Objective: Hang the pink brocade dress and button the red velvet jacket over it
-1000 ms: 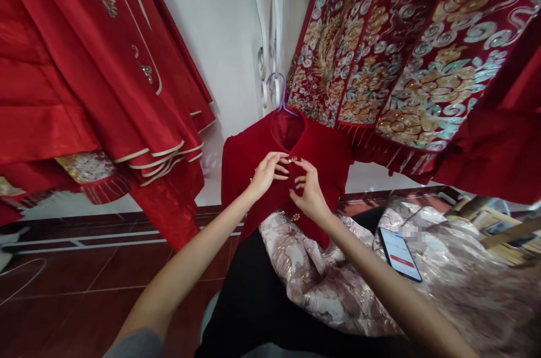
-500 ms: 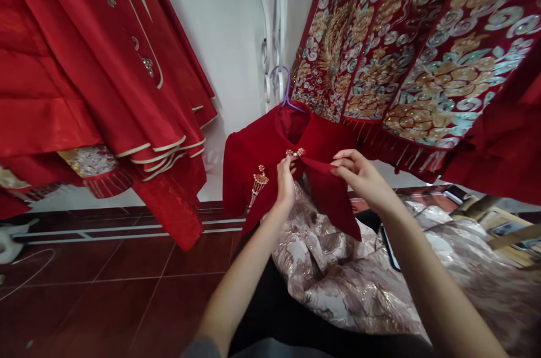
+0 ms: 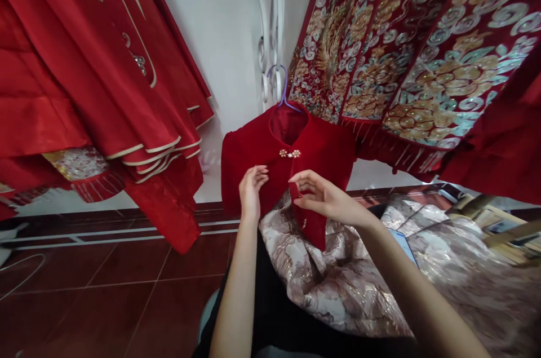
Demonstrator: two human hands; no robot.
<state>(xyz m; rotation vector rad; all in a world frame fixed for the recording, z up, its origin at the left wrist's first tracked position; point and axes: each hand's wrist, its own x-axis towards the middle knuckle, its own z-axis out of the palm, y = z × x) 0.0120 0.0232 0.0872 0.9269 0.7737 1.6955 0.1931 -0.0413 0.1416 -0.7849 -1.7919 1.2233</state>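
A dark red velvet jacket [image 3: 329, 146] hangs in front of me on a purple hanger [image 3: 284, 96]. At its neck, a gold beaded clasp [image 3: 289, 153] joins the two front edges; below that the front parts. My left hand [image 3: 252, 191] is before the front panel on the left, fingers loosely bent and apart, with nothing in them. My right hand [image 3: 323, 197] is open at the other panel's front edge, its thumb apart from the fingers. Small fastener pieces show along that edge, partly hidden by the hand. The tasselled brooch is out of sight.
Red garments [image 3: 97, 65] with cream piping hang at the left. An embroidered, fringed garment [image 3: 380, 53] hangs at the right. Pale shiny brocade fabric [image 3: 338, 290] lies across my lap, with a phone [image 3: 403, 248] on it. A white metal rack [image 3: 270, 25] stands against the wall.
Both hands have moved down, the left off the neck clasp and the right inward from the panel's edge. The right panel has swung back down, and the clasp shows fully.
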